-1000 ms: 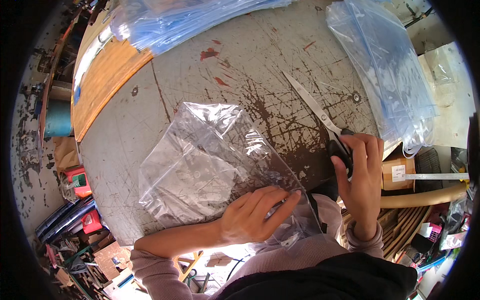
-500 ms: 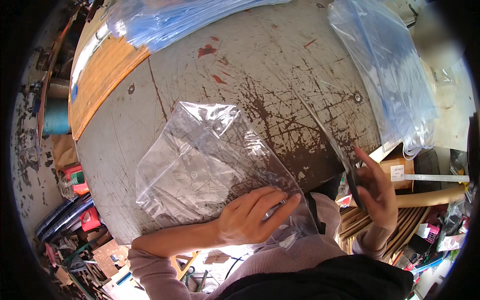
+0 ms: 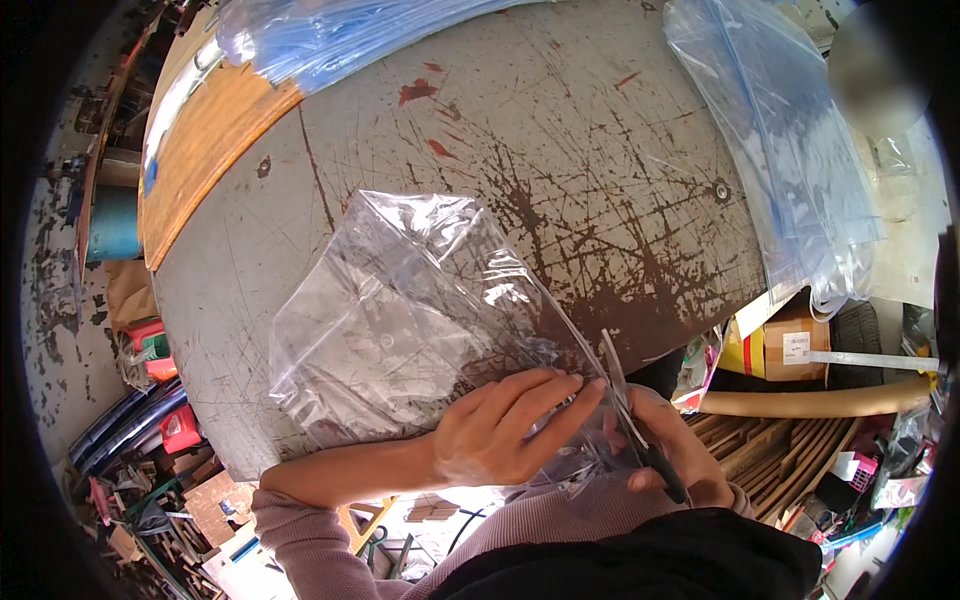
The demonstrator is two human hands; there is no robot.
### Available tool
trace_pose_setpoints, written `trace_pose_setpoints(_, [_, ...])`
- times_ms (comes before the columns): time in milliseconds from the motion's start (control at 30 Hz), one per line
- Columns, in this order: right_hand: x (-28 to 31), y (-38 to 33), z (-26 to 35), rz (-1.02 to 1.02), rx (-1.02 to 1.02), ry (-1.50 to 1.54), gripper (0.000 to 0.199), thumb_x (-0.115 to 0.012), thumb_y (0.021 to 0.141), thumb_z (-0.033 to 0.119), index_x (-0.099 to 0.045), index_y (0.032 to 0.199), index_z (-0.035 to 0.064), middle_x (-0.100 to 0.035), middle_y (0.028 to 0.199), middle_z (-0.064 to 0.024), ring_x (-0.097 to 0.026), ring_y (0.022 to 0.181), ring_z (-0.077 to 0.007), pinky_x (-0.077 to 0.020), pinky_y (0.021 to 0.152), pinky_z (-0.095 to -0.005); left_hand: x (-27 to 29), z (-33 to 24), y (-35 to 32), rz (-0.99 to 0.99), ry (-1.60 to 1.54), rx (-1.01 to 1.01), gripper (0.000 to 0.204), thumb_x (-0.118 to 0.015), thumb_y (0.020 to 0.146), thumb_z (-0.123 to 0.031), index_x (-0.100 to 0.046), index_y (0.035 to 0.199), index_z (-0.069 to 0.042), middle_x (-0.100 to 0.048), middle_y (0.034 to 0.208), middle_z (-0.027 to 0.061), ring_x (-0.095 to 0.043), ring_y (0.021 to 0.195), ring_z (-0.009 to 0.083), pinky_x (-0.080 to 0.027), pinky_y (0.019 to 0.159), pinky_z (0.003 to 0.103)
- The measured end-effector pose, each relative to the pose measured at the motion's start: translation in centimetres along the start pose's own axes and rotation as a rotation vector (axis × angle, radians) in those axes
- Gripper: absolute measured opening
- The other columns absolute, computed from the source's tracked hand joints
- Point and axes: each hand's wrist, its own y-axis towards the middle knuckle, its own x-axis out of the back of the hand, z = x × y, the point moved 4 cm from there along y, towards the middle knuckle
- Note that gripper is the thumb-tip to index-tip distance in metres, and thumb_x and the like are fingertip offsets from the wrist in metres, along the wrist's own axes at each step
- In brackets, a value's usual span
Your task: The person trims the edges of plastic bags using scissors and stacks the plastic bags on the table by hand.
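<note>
A clear, creased plastic bag [image 3: 370, 345] lies on the worn table, its near end reaching over the front edge toward my lap. My left hand [image 3: 510, 425] is on that near end, fingers together over the plastic, thumb hidden. Just right of it, my right hand [image 3: 680, 450] is closed around a slim bladed tool [image 3: 662, 473] with a dark handle. Its narrow metal end points up and away, beside the bag's right edge and close to my left fingertips. Whether it touches the plastic I cannot tell.
The scratched grey table [image 3: 560, 150] carries a stack of bluish clear bags [image 3: 350, 45] at the far left and another bag pile [image 3: 770, 140] at the right. A wooden board [image 3: 220, 150] lies at left. Below right are a cardboard box [image 3: 795, 345] and a long tan tube [image 3: 815, 398].
My right hand has brought the bladed tool leftward and down toward me, from over the table's right side to the bag's right edge. My left hand has stayed in place.
</note>
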Motion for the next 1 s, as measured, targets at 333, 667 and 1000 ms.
trace_pose_setpoints(333, [-0.2,0.4,0.6,-0.034,0.003,-0.080,0.078,-0.077,0.064,0.049,-0.043,0.115,0.0012,-0.052,0.075,-0.0076,-0.052,0.067,-0.0198,-0.0391,0.062,-0.0298,0.1,-0.1,0.1,-0.005,0.046,-0.012,0.036,-0.067,0.061,-0.013,-0.071,0.096,-0.010,-0.061,0.094,0.0046,-0.060,0.076,0.0140,-0.051,0.062,0.021])
trace_pose_setpoints(667, [-0.3,0.5,0.0,-0.036,0.030,0.011,0.087,-0.074,0.063,0.060,-0.042,0.116,-0.0018,-0.050,0.070,-0.0059,-0.048,0.063,-0.0172,-0.0356,0.058,-0.0280,0.0,0.0,0.1,0.013,0.029,-0.010,0.038,-0.066,0.060,-0.014,-0.071,0.097,-0.010,-0.059,0.089,0.0033,-0.060,0.074,0.0131,-0.050,0.058,0.020])
trace_pose_setpoints(1000, [-0.9,0.2,-0.4,-0.140,-0.095,0.305,0.088,-0.081,0.051,0.060,-0.050,0.106,-0.0021,-0.048,0.070,0.0028,-0.040,0.061,-0.0051,-0.0271,0.053,-0.0205,-0.2,0.1,-0.1,0.005,-0.002,0.004,0.039,-0.066,0.060,-0.011,-0.070,0.099,-0.007,-0.060,0.089,0.0049,-0.060,0.072,0.0135,-0.051,0.057,0.021])
